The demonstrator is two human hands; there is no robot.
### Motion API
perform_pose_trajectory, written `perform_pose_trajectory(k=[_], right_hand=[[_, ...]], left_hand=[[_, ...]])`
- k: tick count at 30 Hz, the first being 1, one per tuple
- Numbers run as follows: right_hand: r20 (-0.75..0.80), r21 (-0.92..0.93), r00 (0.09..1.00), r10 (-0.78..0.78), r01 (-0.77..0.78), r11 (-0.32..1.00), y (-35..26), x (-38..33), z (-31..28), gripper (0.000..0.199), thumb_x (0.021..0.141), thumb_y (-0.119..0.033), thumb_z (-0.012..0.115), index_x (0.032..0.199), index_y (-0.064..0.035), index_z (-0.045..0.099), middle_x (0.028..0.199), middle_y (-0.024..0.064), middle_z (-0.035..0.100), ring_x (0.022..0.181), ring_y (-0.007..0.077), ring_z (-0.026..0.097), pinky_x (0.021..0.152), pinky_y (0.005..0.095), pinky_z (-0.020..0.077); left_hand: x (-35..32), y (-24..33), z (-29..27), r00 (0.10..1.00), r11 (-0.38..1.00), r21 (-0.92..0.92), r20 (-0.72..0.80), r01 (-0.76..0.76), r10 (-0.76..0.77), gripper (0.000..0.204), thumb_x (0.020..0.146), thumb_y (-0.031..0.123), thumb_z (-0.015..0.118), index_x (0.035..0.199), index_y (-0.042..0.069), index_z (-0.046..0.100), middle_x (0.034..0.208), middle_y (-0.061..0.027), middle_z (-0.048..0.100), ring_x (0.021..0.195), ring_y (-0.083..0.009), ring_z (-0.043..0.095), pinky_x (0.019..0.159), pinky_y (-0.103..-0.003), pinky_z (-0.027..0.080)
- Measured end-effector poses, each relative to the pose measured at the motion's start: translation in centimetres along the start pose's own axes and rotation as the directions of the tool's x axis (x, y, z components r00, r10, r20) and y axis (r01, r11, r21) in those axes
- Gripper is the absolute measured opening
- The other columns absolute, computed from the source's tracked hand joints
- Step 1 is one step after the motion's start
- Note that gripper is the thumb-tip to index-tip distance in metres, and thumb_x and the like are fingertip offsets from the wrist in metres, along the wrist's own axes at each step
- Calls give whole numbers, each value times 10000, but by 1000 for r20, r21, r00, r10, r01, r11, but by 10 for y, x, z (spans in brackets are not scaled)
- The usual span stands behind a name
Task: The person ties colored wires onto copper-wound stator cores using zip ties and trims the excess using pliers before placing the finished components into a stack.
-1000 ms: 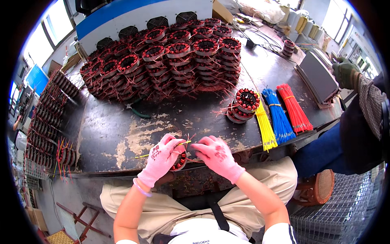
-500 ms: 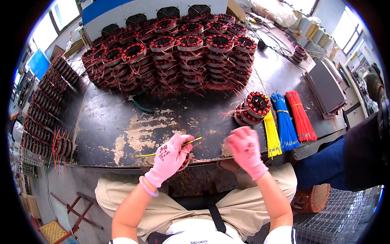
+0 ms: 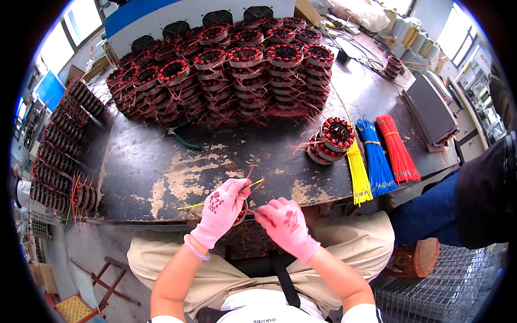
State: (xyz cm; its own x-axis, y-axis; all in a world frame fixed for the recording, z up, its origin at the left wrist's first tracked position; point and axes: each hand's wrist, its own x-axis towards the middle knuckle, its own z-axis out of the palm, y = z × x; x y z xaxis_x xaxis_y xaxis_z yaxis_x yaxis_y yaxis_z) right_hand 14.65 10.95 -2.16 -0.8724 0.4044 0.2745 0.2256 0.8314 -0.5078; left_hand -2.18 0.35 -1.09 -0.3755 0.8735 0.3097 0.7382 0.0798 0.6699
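Observation:
My left hand [image 3: 221, 212], in a pink glove, grips a small round stator [image 3: 240, 213] with red copper windings at the table's front edge. A thin yellow sleeve [image 3: 189, 206] lies across that hand, one end sticking out left and the other up right. My right hand [image 3: 285, 225], also gloved pink, sits right beside it with its fingertips pinched at the stator's right side, on what looks like a thin lead wire. Most of the stator is hidden by both hands.
A big heap of stacked stators [image 3: 226, 70] fills the back of the worn dark table [image 3: 156, 167]. A short stator stack [image 3: 331, 141] stands next to yellow [image 3: 358, 172], blue [image 3: 375, 156] and red [image 3: 397, 148] sleeve bundles. Racked stators [image 3: 59, 156] line the left. Another person's leg [image 3: 431, 210] is at right.
Half a second ago my right hand was stretched out to the right near the yellow bundle; it has come back to the stator beside my left hand. The left hand stayed put.

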Motion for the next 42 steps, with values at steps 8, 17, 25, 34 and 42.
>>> perform_pose_trajectory(k=[8, 17, 25, 34, 42], right_hand=[[582, 472, 769, 265, -585, 660, 27, 65, -9, 223, 951, -229, 679, 1033, -24, 716, 827, 3, 665, 719, 80, 587, 624, 257, 453], [414, 701, 851, 323, -524, 484, 17, 53, 14, 219, 910, -173, 705, 1038, 3, 685, 832, 46, 685, 702, 88, 602, 663, 261, 503], [-62, 607, 940, 335, -231, 761, 9, 17, 3, 115, 902, -39, 683, 1017, -32, 686, 887, 65, 660, 738, 149, 635, 659, 282, 508], [-31, 612, 979, 200, -139, 779, 14, 34, -8, 157, 885, -3, 669, 1039, -27, 671, 965, 127, 686, 886, 238, 687, 777, 313, 537], [89, 588, 978, 189, -205, 782, 19, 45, -16, 112, 944, -34, 630, 1049, -7, 660, 899, 11, 686, 693, 48, 542, 606, 239, 466]], left_hand=[[0, -2, 2, 999, 999, -14, -20, -48, 48, 273, 944, -6, 569, 1211, 48, 589, 1065, -151, 631, 923, -344, 671, 806, -407, 549], [-1, -3, 1, 1000, 999, -42, -21, -9, 8, 265, 947, 7, 577, 1211, 35, 579, 1079, -153, 628, 945, -351, 664, 807, -398, 542], [0, -2, -1, 999, 1000, -2, 42, -13, 13, 209, 945, 39, 583, 1152, 49, 603, 1098, -130, 624, 927, -315, 688, 782, -390, 555], [3, -1, -6, 997, 999, 1, 64, -38, 38, 200, 879, 54, 607, 1077, 82, 611, 1092, -92, 627, 908, -319, 682, 739, -414, 561], [6, 3, -5, 999, 1000, -10, 50, 9, -9, 146, 881, 97, 651, 1027, 91, 636, 1030, -84, 653, 891, -313, 684, 728, -409, 557]])
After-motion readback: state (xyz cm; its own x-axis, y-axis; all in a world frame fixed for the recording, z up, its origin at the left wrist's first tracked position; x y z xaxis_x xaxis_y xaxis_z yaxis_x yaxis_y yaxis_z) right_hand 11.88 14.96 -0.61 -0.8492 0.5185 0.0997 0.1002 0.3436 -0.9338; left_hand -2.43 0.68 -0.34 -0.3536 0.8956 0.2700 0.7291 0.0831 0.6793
